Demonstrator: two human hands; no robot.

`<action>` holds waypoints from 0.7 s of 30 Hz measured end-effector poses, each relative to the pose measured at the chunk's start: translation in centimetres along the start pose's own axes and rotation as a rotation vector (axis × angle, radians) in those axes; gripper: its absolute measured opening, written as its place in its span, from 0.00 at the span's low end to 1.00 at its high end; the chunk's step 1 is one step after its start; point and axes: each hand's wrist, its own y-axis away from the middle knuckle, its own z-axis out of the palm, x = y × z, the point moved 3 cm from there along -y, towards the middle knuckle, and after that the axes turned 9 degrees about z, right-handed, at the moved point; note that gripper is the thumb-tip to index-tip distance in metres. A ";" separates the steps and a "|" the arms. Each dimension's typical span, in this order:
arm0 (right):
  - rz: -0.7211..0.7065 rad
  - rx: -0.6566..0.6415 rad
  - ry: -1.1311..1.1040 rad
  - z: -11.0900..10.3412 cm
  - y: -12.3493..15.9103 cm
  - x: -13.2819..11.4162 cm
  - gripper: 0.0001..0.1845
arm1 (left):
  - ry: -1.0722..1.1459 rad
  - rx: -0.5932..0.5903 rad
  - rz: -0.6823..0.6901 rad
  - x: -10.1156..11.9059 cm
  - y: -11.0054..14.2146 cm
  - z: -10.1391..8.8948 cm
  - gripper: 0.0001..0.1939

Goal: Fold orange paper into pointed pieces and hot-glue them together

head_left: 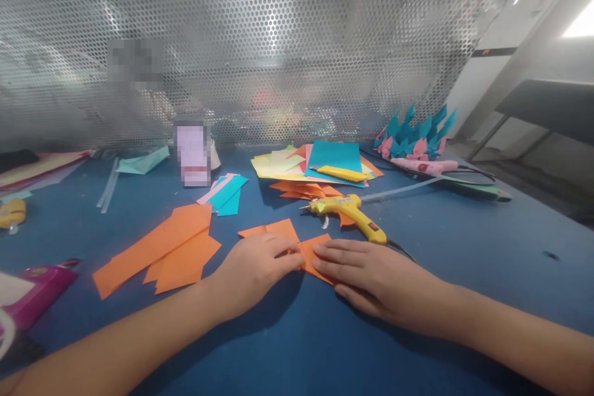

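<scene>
A folded piece of orange paper (312, 252) lies on the table between my hands. My left hand (260, 263) is closed, its thumb and curled fingers meeting at the left edge of this paper. Flat on the right part of the same paper rests my right hand (371, 272), its fingers stretched out. Another orange sheet (284, 229) shows just behind my left fingers, partly covered by them. Close beyond my right hand lies a yellow glue gun (352, 207), its nozzle pointing left and a clear glue stick (401, 190) behind it.
Orange paper strips (171, 247) lie at left, blue strips (229, 195) farther back. A phone (192, 154) stands upright. A yellow cutter (341, 173) rests on stacked coloured paper (334, 151). Blue and pink folded pieces (417, 136) stand at back right, before a perforated metal screen (288, 31).
</scene>
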 end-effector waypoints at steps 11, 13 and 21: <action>-0.070 -0.033 0.046 0.7 -0.3 0.5 0.19 | 0.003 -0.006 -0.006 0.1 0.3 0.0 0.10; -0.071 -0.050 0.047 0.6 -0.3 0.4 0.20 | 0.007 0.000 -0.005 0.1 0.3 0.1 0.10; -0.061 -0.079 0.015 0.5 -0.3 0.6 0.20 | 0.030 0.037 0.036 0.0 0.2 0.1 0.11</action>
